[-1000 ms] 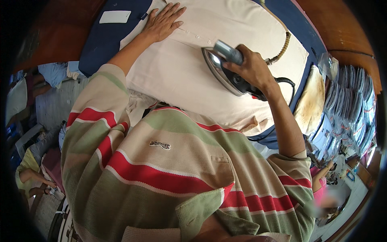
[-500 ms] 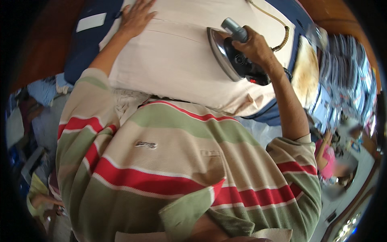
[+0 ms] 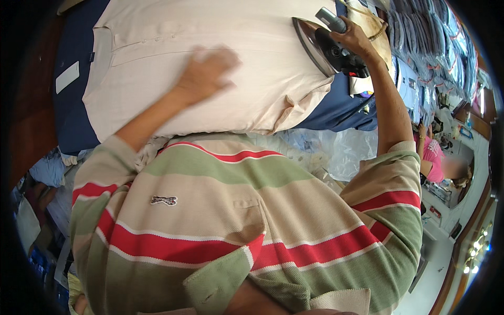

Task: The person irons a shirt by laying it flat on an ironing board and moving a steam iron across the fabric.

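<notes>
A cream shirt (image 3: 252, 89) with a buttoned placket lies spread on a navy padded surface (image 3: 338, 107). My right hand (image 3: 356, 39) is wrapped around the grey-topped handle of an electric iron (image 3: 317, 50). The iron, with its metal base and black body, is at the shirt's right edge, near the hem; its tip points to the upper left. Over the middle of the shirt, below the placket line, my left hand (image 3: 207, 76) is blurred, with thumb and fingers apart and nothing in it. Whether it touches the fabric I cannot tell.
A white card (image 3: 67, 77) lies left of the shirt's neckline. At right are a scorched cream cloth (image 3: 367, 26) and stacks of plastic-wrapped folded clothes (image 3: 420, 34). Clear plastic (image 3: 352, 152) hangs by the near edge. Another person in pink (image 3: 433, 157) is at far right.
My left hand has come off the shirt's upper left and swept right and nearer. The iron has shifted right and slightly up to the shirt's edge. The view has swung, showing the shirt's neckline.
</notes>
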A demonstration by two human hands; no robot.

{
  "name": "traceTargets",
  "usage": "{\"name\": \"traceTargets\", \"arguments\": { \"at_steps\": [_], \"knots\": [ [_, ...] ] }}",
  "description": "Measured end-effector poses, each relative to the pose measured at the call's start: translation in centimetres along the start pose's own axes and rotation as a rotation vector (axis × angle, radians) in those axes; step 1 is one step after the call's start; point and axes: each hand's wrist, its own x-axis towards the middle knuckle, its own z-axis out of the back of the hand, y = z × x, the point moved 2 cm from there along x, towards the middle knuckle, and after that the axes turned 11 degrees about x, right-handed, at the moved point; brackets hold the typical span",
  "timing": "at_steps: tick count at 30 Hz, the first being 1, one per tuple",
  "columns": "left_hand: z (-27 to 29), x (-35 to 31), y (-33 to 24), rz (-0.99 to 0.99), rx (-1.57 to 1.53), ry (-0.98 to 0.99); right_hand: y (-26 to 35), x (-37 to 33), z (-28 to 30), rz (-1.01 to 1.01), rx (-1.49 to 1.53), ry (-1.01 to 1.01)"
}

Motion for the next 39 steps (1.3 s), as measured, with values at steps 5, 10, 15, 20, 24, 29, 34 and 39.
{"name": "traceTargets", "arguments": {
  "at_steps": [5,10,15,20,24,29,34,39],
  "knots": [
    [-1.2,5.9,-16.4,-0.549,-0.339,0.281,2.2,1.0,-0.8,0.076,-0.014,0.080],
    [-1.0,6.1,-17.6,-0.660,-0.490,0.037,2.8,1.5,-1.3,0.168,-0.080,0.058],
    [0.7,4.5,-6.4,-0.312,-0.412,-0.072,-1.0,1.2,1.9,-0.030,-0.002,-0.092],
    [2.7,-3.2,12.3,0.414,0.081,-0.250,-2.5,-1.2,8.6,0.034,-0.007,-0.328],
    [3.0,-8.2,24.0,0.789,0.247,-0.075,-6.9,-2.3,11.7,-0.308,0.287,-0.274],
    [2.6,-7.9,33.6,0.978,0.314,0.049,-15.9,-1.3,12.6,-0.384,0.123,-0.400],
    [2.0,-3.7,35.9,1.036,0.267,0.199,-19.3,-2.0,13.4,-0.376,-0.269,-0.560],
    [1.3,-3.2,36.0,0.993,0.207,0.094,-13.0,-1.5,2.1,0.144,-0.440,-0.621]
  ]
}}
